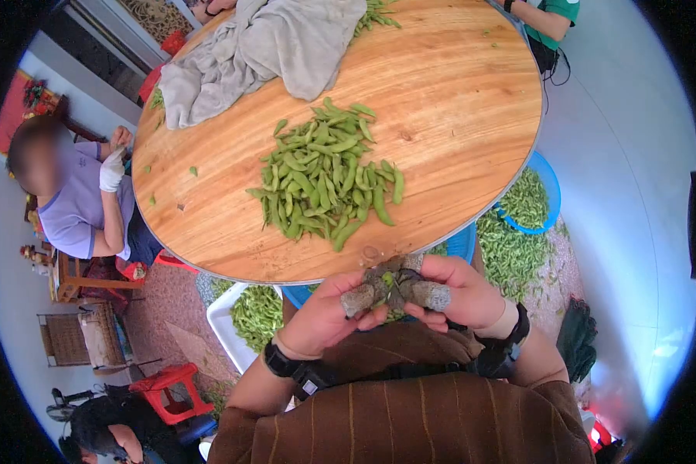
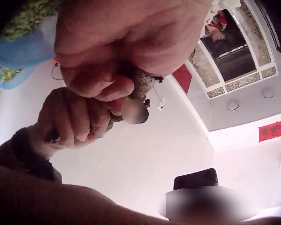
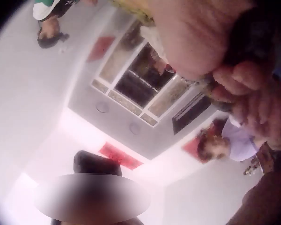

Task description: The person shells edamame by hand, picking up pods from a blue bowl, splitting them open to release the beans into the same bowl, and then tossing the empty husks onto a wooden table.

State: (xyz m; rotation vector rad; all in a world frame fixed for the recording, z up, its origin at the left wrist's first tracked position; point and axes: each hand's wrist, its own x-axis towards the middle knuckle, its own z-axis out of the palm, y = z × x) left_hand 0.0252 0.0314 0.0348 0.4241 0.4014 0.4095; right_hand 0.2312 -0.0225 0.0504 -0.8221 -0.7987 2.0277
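Observation:
A small green pod is between the two hands above my lap, just off the table's near edge. My left hand and my right hand meet at it, fingers curled and worn grey wrappings on some digits. Both pinch around the pod, which the wrappings partly cover. In the left wrist view, my left hand is close to the lens, with my right hand beside it. The right wrist view shows my right hand against my left hand; the pod cannot be made out there.
A pile of green pods lies on the round wooden table, with a grey cloth behind. Below stand a white tray and a blue basket, both holding pods. One person sits at the left; others are around.

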